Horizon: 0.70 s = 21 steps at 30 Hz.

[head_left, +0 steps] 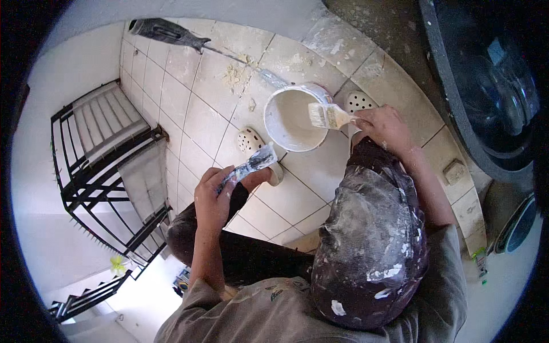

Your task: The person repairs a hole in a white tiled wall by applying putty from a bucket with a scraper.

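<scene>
My right hand [384, 127] is closed round the handle of a wide paintbrush [329, 116]. Its pale bristles hang over the right side of a round white bucket [275, 137], which has a creamy off-white substance [294, 123] inside. In my left hand [213, 197] is a putty knife [251, 164], its handle smeared with white and its blade tilted up toward the bucket. The blade is apart from the bucket, just in front of my left clog [250, 141]. My right clog [360, 102] is beside the bucket's right side.
Beyond the bucket, a long-shafted tool with a dark grip [168, 33] lies over the tiled floor [197, 137], near crumbled debris [234, 75]. A large dark tub [457, 114] stands at the right, near a small block [455, 172]. Black metal railings [108, 177] are at the left.
</scene>
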{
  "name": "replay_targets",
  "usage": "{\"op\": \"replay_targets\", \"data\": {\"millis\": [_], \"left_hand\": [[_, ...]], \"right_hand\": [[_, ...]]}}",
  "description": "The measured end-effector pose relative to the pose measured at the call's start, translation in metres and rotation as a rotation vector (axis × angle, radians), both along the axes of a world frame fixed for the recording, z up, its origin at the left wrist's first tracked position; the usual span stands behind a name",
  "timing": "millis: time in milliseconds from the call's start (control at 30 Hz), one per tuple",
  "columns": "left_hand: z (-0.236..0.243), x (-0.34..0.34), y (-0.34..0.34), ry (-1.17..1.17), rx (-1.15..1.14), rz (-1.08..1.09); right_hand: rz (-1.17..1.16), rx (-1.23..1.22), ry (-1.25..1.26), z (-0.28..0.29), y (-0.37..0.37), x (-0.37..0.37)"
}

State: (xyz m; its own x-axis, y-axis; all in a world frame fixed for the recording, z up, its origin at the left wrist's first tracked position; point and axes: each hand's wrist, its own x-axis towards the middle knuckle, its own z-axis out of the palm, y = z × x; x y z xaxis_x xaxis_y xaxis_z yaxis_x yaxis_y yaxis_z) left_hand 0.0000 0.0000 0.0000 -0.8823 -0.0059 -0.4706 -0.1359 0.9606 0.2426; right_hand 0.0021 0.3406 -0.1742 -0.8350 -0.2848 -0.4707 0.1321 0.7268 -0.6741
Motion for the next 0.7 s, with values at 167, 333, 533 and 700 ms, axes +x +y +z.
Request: {"op": "replay_targets", "data": {"millis": [167, 333, 533, 700], "left_hand": [[-0.010, -0.009, -0.015, 0.002, 0.069, -0.048], [-0.030, 0.000, -0.013, 0.033, 0.138, 0.016], [-0.071, 0.007, -0.035, 0.089, 0.068, -0.023], [-0.080, 0.007, -0.038, 0.113, 0.066, -0.032]], "right_hand": [[-0.036, 0.004, -0.052, 0.016, -0.005, -0.003], [-0.116, -0.152, -0.125, 0.021, -0.011, -0.002], [-0.162, -0.126, -0.196, 0.025, -0.009, -0.007], [-0.247, -0.240, -0.232, 0.017, 0.020, 0.001]]}}
